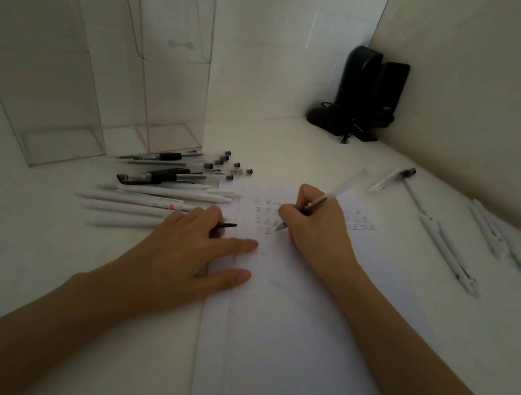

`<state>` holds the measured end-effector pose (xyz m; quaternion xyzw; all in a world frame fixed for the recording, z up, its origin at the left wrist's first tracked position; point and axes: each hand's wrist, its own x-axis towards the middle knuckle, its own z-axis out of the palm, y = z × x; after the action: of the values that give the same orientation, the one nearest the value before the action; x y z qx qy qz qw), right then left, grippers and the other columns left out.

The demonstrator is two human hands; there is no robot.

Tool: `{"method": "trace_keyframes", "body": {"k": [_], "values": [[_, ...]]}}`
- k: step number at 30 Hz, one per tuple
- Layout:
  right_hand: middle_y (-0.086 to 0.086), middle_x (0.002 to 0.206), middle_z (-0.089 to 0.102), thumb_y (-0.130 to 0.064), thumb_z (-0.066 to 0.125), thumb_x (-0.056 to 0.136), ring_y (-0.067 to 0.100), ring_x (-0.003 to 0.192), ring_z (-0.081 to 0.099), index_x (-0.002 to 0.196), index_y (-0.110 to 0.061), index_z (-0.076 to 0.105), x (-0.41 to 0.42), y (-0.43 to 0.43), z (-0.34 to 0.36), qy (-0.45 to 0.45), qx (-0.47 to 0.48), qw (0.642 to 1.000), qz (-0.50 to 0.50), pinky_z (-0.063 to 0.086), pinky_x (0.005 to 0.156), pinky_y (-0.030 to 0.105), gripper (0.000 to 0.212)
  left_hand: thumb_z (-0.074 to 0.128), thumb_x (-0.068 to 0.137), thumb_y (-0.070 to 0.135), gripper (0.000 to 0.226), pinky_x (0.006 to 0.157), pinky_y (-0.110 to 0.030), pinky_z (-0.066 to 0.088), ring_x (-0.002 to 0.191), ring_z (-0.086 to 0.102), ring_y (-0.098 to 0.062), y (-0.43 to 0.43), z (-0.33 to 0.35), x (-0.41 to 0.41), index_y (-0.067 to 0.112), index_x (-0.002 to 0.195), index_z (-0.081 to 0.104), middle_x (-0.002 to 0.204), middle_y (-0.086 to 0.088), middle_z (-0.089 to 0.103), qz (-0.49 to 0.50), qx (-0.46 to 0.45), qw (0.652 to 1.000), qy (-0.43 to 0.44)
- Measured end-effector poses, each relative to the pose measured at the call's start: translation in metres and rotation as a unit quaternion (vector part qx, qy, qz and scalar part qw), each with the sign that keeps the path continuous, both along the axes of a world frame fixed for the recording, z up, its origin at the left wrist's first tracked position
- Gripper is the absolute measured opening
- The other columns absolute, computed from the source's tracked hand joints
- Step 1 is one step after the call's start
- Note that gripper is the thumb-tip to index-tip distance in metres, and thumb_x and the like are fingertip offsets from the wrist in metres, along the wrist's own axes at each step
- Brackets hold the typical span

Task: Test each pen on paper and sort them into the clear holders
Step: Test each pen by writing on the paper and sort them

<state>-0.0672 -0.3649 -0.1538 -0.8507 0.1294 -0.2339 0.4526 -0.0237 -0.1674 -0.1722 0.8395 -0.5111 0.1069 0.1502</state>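
Observation:
My right hand (313,227) grips a clear-barrelled pen (340,192), its tip touching the white paper (299,326) among rows of written marks. My left hand (194,248) lies on the paper's left edge, index finger and thumb stretched flat, while its other fingers hold a small black pen cap (228,225). A pile of several white and clear pens (168,181) lies just beyond my left hand. Two clear holders stand at the back left: one (43,61) further left, one (170,70) beside it. No pens are visible inside them.
Several white pens (445,244) lie on the table right of the paper, more (496,235) near the right wall. A black device with a cable (363,97) stands in the far corner. White walls close in behind and to the right.

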Motion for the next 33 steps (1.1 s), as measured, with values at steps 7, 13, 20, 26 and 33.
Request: {"method": "trace_keyframes", "body": {"k": [7,13,20,26,33], "values": [[0.008,0.053,0.029,-0.006,0.057,0.078,0.011,0.045,0.032,0.063,-0.01,0.034,-0.0017,-0.0001,0.0007,0.0,0.01,1.0,0.003,0.027,0.045,0.024,0.028,0.026,0.085,0.066,0.054,0.071,-0.029,0.029,0.081,0.05,-0.013,0.0002,-0.001,-0.0009,0.037,0.121,0.055,0.088,0.006,0.045,0.017,-0.001,1.0,-0.009],[0.0,0.052,0.024,-0.005,0.057,0.078,0.011,0.048,0.03,0.063,-0.011,0.033,-0.0018,-0.0007,0.0012,-0.006,0.011,1.0,0.0,0.025,0.042,0.017,0.029,0.022,0.085,0.067,0.057,0.069,-0.03,0.03,0.078,0.05,-0.014,-0.0005,0.0,-0.0007,0.036,0.12,0.056,0.085,0.006,0.044,0.015,-0.005,1.0,-0.005],[0.008,0.054,0.031,-0.004,0.056,0.079,0.01,0.045,0.036,0.064,-0.008,0.037,-0.0024,0.0002,0.0025,-0.007,0.009,1.0,0.003,0.027,0.041,0.013,0.025,0.024,0.084,0.068,0.057,0.068,-0.029,0.029,0.079,0.049,-0.013,0.0,0.0002,0.0002,0.039,0.121,0.054,0.085,0.006,0.041,0.017,0.004,1.0,0.002],[0.002,0.051,0.028,-0.003,0.057,0.08,-0.001,0.035,0.041,0.06,-0.012,0.031,-0.0032,0.0024,0.0043,0.007,0.0,1.0,0.004,0.025,0.039,0.011,0.034,0.021,0.083,0.071,0.059,0.07,-0.03,0.028,0.082,0.048,-0.013,0.0003,-0.0003,0.0008,0.04,0.122,0.053,0.087,0.007,0.041,0.014,-0.002,1.0,0.009],[-0.003,0.05,0.026,-0.004,0.054,0.081,0.012,0.048,0.035,0.061,-0.015,0.028,-0.0012,0.0009,0.0011,-0.003,-0.013,1.0,-0.02,0.028,0.046,0.019,0.035,0.029,0.082,0.067,0.053,0.07,-0.02,0.032,0.081,0.041,-0.004,0.0017,0.0026,-0.001,0.042,0.128,0.039,0.089,0.012,0.039,-0.003,-0.016,0.999,0.038]]}}
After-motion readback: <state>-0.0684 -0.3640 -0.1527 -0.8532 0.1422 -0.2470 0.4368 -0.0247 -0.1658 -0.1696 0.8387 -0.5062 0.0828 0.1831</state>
